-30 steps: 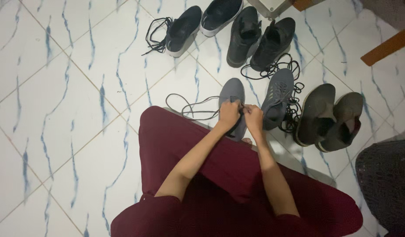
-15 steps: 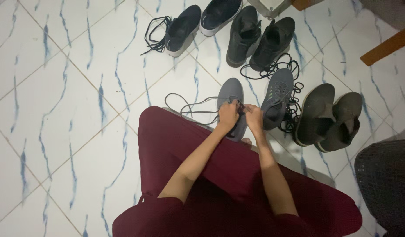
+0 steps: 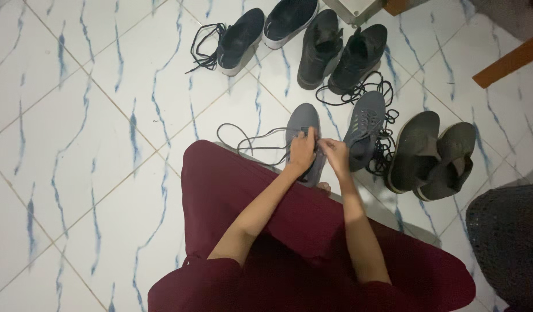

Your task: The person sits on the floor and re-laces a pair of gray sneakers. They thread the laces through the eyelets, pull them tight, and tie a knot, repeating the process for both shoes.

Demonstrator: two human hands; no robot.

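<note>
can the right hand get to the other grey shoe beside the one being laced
Probably yes: the right hand is at the laced grey shoe, and the other grey shoe lies right beside it, nothing between.

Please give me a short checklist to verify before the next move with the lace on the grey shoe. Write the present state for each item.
1. Both hands on the shoe: left hand and right hand meet over the grey shoe. Ok.
2. Grip on the lace: fingers hide it. Cannot tell.
3. Loose grey lace lies in a free loop on the tiled floor, left of the shoe. Ok.
4. Partner grey shoe is close on the right; its dark laces lie in a heap beside it. Not ok.
5. Shoe steady: it rests at the edge of the maroon skirt. Ok.
</note>
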